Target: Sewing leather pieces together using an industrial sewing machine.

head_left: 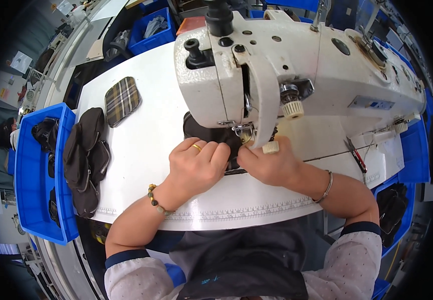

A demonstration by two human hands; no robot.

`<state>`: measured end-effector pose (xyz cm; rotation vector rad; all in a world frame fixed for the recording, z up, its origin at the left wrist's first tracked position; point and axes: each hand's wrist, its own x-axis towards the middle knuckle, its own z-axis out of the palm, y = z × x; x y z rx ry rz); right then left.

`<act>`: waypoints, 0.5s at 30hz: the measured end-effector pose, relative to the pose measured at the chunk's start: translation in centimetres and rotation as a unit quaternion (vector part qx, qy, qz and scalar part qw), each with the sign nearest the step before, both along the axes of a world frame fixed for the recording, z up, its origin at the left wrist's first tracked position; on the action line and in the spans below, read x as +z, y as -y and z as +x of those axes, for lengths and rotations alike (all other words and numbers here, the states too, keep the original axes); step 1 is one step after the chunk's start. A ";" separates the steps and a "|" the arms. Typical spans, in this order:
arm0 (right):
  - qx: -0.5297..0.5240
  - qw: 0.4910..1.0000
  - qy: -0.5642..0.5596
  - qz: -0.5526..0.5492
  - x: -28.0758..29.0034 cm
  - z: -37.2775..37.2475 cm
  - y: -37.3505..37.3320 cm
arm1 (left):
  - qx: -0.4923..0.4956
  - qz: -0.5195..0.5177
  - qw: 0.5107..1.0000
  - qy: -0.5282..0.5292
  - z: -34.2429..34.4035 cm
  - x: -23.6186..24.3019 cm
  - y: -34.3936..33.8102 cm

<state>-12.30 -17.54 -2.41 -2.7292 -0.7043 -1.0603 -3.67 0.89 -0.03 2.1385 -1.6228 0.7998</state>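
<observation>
A white industrial sewing machine point(296, 55) stands over the table, its needle area low at the middle. Under its head lies a dark brown fabric piece point(207, 132), partly hidden by the machine and my fingers. My left hand point(199, 162), with a gold ring, is closed on the fabric's near side, its fingers curled. Close beside the needle, my right hand point(271, 161) pinches the same fabric at its right edge. The fingertips of both hands are partly covered by the cloth and machine parts.
On the white table point(146, 155) lie a plaid fabric piece point(123, 101) and a stack of dark brown pouches point(87, 160) at left. A blue bin point(69, 200) with dark pieces adjoins them. Red-handled thread snips point(357, 157) rest at right. Another blue bin point(149, 42) stands behind.
</observation>
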 end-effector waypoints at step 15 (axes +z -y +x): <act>-0.010 0.999 0.042 0.018 -0.7 0.0 0.0 | -0.109 0.069 0.923 -0.364 1.2 2.4 -0.5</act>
